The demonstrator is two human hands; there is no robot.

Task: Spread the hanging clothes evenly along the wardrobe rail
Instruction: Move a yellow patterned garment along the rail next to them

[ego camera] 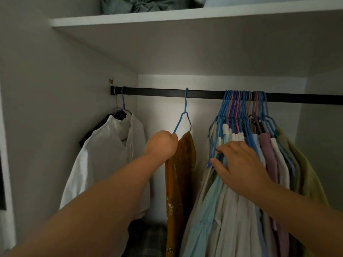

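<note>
Far left on the black rail [204, 94], a white shirt [104, 156] hangs over a dark garment. Next, the left hand [161, 144] is clenched round the shoulder of a blue wire hanger [182, 119] carrying a mustard floral garment [179, 182], alone mid-rail. These look light and limp; I'd move them by the hanger, whose hook should slide easily. To the right, the right hand [239, 162] rests with spread fingers on the packed bunch of pastel shirts [232, 210], thumb hooked at the outermost hanger. That bunch likely drags together.
</note>
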